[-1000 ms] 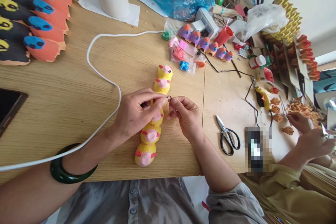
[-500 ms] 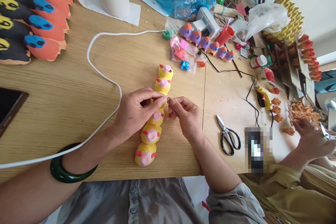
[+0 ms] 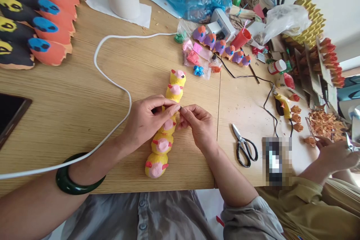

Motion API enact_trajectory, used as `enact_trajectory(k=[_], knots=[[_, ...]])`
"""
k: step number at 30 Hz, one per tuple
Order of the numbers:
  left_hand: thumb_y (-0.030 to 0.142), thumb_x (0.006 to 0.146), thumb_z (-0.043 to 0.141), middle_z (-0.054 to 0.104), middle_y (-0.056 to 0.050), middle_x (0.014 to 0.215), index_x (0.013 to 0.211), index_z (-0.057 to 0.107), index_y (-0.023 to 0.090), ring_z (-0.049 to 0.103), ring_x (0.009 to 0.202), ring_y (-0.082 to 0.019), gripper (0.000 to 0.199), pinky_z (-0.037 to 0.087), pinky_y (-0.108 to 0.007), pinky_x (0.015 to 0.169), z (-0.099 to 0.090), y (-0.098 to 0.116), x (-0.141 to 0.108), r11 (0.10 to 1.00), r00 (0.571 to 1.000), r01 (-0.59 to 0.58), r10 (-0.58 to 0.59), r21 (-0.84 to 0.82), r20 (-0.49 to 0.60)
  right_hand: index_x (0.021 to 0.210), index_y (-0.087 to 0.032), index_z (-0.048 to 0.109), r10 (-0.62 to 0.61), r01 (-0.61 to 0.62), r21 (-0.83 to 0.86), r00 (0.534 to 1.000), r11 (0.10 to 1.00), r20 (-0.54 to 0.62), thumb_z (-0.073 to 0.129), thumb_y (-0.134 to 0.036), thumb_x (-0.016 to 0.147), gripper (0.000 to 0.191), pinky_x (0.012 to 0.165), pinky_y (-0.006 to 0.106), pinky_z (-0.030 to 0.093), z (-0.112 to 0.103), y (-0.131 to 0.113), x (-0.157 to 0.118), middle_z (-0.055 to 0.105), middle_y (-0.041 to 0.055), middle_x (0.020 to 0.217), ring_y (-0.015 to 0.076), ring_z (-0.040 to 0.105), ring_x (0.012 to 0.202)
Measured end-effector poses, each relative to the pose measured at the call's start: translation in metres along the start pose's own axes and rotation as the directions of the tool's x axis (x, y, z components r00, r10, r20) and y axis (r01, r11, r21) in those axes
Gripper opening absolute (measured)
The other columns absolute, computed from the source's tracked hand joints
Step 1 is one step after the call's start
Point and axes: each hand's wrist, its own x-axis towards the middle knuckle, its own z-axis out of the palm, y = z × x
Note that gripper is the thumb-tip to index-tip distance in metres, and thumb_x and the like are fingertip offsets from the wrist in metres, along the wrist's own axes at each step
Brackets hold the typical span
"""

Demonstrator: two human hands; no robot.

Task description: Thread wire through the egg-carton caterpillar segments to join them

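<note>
A row of yellow painted egg-carton cups (image 3: 162,144) with pink and red clay details lies on the table. Its far end cup carries a tiny black curl. Over the middle of the row, my left hand (image 3: 150,118) and my right hand (image 3: 198,123) meet at their fingertips. Thumb and forefinger of each are pinched on a tiny dark piece (image 3: 180,108), which looks like black clay. Most of it is hidden by the fingers. Several of the cups' middle parts are covered by my left hand.
Scissors (image 3: 242,144) lie to the right. Beyond the row are bags of coloured clay (image 3: 194,56) and purple-orange cups (image 3: 219,46). A white cable (image 3: 112,82) crosses my left forearm. At far right a co-worker's hand (image 3: 334,153) works beside orange carton flowers (image 3: 296,118).
My fingertips have closed tighter together, and less of the dark piece shows between them. The co-worker's hand has shifted slightly down and touches near an orange flower.
</note>
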Motion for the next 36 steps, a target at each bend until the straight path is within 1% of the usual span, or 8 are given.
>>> enact_trajectory(k=[7,11,14,18,22,26,31,36], knots=[[0.032,0.095,0.074,0.073,0.001,0.079,0.091,0.08,0.022,0.061,0.068,-0.013,0.013,0.046,-0.027,0.063,-0.0004,-0.0004,-0.0014,0.997,0.998,-0.056,0.056,0.05,-0.007,0.076,-0.021,0.072,-0.001,0.001,0.016,1.0,1.0,0.0,0.088,-0.051,0.079,0.035,0.054,0.024,0.052,-0.0021,0.0012,0.0006,0.068,-0.0047,0.065,0.0073,0.055,0.049],[0.027,0.094,0.073,0.067,0.004,0.072,0.089,0.08,0.022,0.052,0.06,-0.011,0.01,0.042,-0.026,0.058,-0.0002,0.0038,-0.0014,0.985,0.991,-0.128,0.131,0.115,-0.024,0.077,-0.021,0.07,-0.007,0.006,-0.007,1.0,1.0,-0.019,0.088,-0.052,0.08,0.036,0.054,0.025,0.053,-0.0023,0.0004,0.0002,0.067,-0.0048,0.065,0.0076,0.055,0.05],[0.026,0.094,0.072,0.064,0.004,0.07,0.089,0.08,0.023,0.048,0.058,-0.01,0.01,0.04,-0.026,0.056,0.0001,0.0052,-0.001,0.981,0.99,-0.136,0.141,0.14,-0.027,0.079,-0.021,0.072,-0.032,0.032,-0.008,0.999,0.999,-0.028,0.087,-0.051,0.081,0.034,0.055,0.025,0.054,-0.0021,0.0007,-0.0008,0.068,-0.0046,0.066,0.008,0.056,0.051],[0.029,0.094,0.071,0.065,0.003,0.07,0.09,0.08,0.024,0.052,0.059,-0.012,0.011,0.042,-0.027,0.058,-0.0002,0.0049,-0.0006,0.978,0.992,-0.117,0.122,0.175,-0.021,0.08,-0.022,0.074,-0.043,0.043,-0.017,0.999,0.999,-0.023,0.085,-0.051,0.084,0.031,0.057,0.026,0.056,-0.0019,0.0012,-0.002,0.07,-0.0031,0.07,0.0082,0.057,0.053],[0.03,0.095,0.07,0.068,0.002,0.072,0.09,0.08,0.024,0.055,0.06,-0.012,0.012,0.044,-0.026,0.059,-0.0002,0.0038,-0.0012,0.958,0.985,-0.162,0.172,0.236,-0.019,0.077,-0.022,0.073,-0.018,0.018,-0.027,1.0,0.999,-0.019,0.082,-0.055,0.085,0.035,0.059,0.027,0.058,-0.0011,-0.0005,-0.0026,0.07,-0.002,0.071,0.0097,0.06,0.056],[0.029,0.097,0.068,0.074,0.001,0.08,0.094,0.081,0.026,0.062,0.065,-0.013,0.014,0.048,-0.027,0.064,0.0002,0.0031,-0.0028,0.936,0.976,-0.202,0.217,0.29,-0.019,0.079,-0.021,0.074,-0.025,0.025,0.009,1.0,1.0,-0.008,0.085,-0.052,0.083,0.033,0.055,0.025,0.058,0.0003,-0.0017,-0.0033,0.068,-0.0026,0.074,0.0092,0.058,0.058],[0.029,0.099,0.066,0.078,-0.001,0.087,0.098,0.082,0.026,0.067,0.068,-0.014,0.017,0.053,-0.028,0.068,-0.0003,0.0042,-0.0039,0.928,0.974,-0.216,0.228,0.305,-0.005,0.086,-0.022,0.073,-0.018,0.018,0.006,1.0,1.0,-0.001,0.09,-0.052,0.078,0.036,0.056,0.026,0.061,0.0009,-0.0008,-0.0023,0.068,-0.0044,0.073,0.0084,0.057,0.056],[0.026,0.098,0.066,0.079,-0.001,0.09,0.098,0.083,0.025,0.069,0.072,-0.015,0.017,0.054,-0.028,0.07,-0.0007,0.0045,-0.0032,0.926,0.97,-0.239,0.244,0.292,0.022,0.084,-0.022,0.07,-0.008,0.008,-0.025,1.0,1.0,-0.016,0.091,-0.053,0.076,0.038,0.055,0.025,0.06,0.0002,-0.0011,-0.0022,0.067,-0.0047,0.072,0.009,0.059,0.056]])
